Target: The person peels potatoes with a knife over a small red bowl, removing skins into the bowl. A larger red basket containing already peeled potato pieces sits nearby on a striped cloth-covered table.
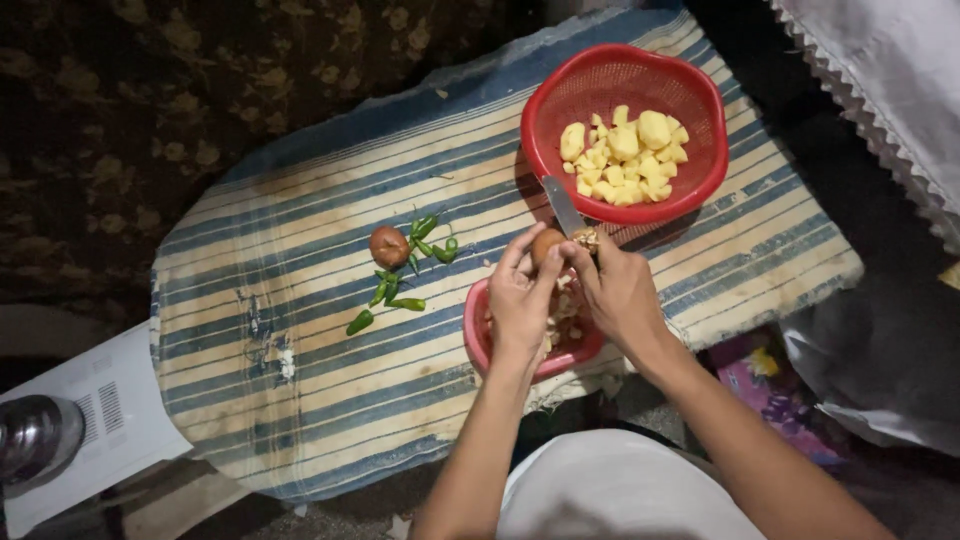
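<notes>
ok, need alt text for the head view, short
Seen from above, a left hand holds a brown potato while the right hand peels it with a knife over a small red bowl. A red basket of cut potato pieces, green chillies and an onion sit on a striped cloth.

Dim setting, lit from above; corners fall into near-black. A low desk (300,300) fills the middle, draped in a worn cloth (330,400) with blue and cream stripes, stained and frayed, its edges hanging over the sides. Beyond the far edge, a dark fabric (150,110) patterned with faded yellow-brown flowers covers the ground or a seat; cannot tell which. At the top right, a white cloth with a lace border (870,70) hangs in. Lower left: a white appliance (110,410) with vent slits, and a shiny metal vessel (35,435) beside it. Lower right: pink patterned packaging (775,385) and a pale plastic bag (880,370).
</notes>
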